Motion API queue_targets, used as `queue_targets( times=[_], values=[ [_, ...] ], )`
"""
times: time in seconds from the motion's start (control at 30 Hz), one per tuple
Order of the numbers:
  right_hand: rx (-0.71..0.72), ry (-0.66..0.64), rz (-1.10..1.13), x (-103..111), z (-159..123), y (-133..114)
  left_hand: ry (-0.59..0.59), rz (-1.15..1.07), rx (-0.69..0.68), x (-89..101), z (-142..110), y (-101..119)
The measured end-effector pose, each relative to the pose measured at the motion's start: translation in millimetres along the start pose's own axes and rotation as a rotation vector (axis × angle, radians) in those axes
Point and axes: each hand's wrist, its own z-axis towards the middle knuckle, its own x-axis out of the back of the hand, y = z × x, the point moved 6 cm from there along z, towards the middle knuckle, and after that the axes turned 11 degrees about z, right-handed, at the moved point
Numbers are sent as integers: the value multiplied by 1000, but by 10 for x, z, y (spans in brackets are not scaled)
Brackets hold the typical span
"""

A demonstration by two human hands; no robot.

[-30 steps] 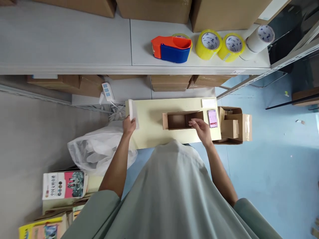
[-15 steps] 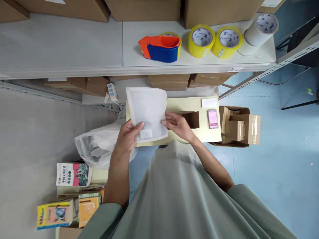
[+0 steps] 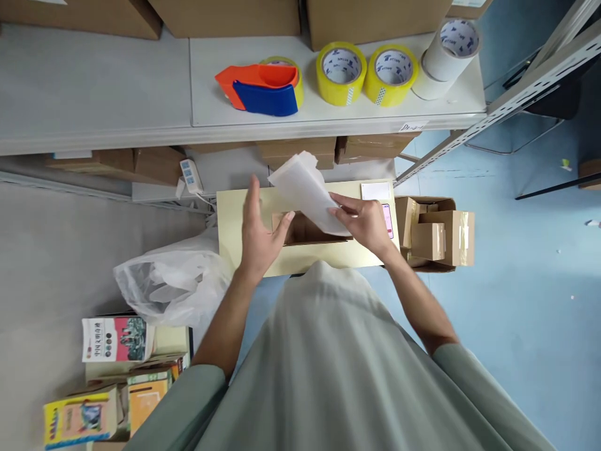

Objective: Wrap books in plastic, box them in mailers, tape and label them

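Note:
My right hand (image 3: 364, 224) pinches one edge of a white translucent foam pouch (image 3: 307, 191), which is tilted above the cream table (image 3: 235, 235). Fingers spread and holding nothing, my left hand (image 3: 263, 235) is at the left of the pouch, apart from it. Beneath the pouch stands an open cardboard box (image 3: 300, 232) on the table; the pouch covers part of its opening, and I cannot see what is inside. A phone with a pink screen (image 3: 387, 220) lies beside my right hand, partly hidden by it, near a white card (image 3: 375, 190).
The shelf (image 3: 141, 94) above bears an orange-blue tape dispenser (image 3: 263, 88) and yellow tape rolls (image 3: 342, 72). A carton of small boxes (image 3: 429, 241) is right of the table. A plastic bag (image 3: 173, 275) and stacked books (image 3: 117, 338) are at the left.
My left hand has let go of the pouch and opened. The pouch has turned and tilted in my right hand, moving right over the box. The whole view has shifted slightly.

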Motion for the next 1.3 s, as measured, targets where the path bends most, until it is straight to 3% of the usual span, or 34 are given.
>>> queue_targets(
  times=[0.07, 0.13, 0.27, 0.5, 0.93, 1.3],
  values=[
    [52, -72, -278, 65, 76, -135, 17, 122, -164, 87, 114, 226],
    [102, -176, -489, 64, 134, -222, -83, 195, -321, 66, 205, 415],
    [171, -358, -741, -45, 176, -281, -265, 289, -450, -84, 280, 488],
    [112, -499, -960, -275, 205, -107, -415, 285, -343, -307, 214, 37],
    [-15, -650, -1070, -670, 271, 639, -558, 390, -269, -902, 113, -743],
    [-112, -686, -1097, -787, 138, 1212, -642, 449, -272, -1304, -51, -1038]
  ],
)
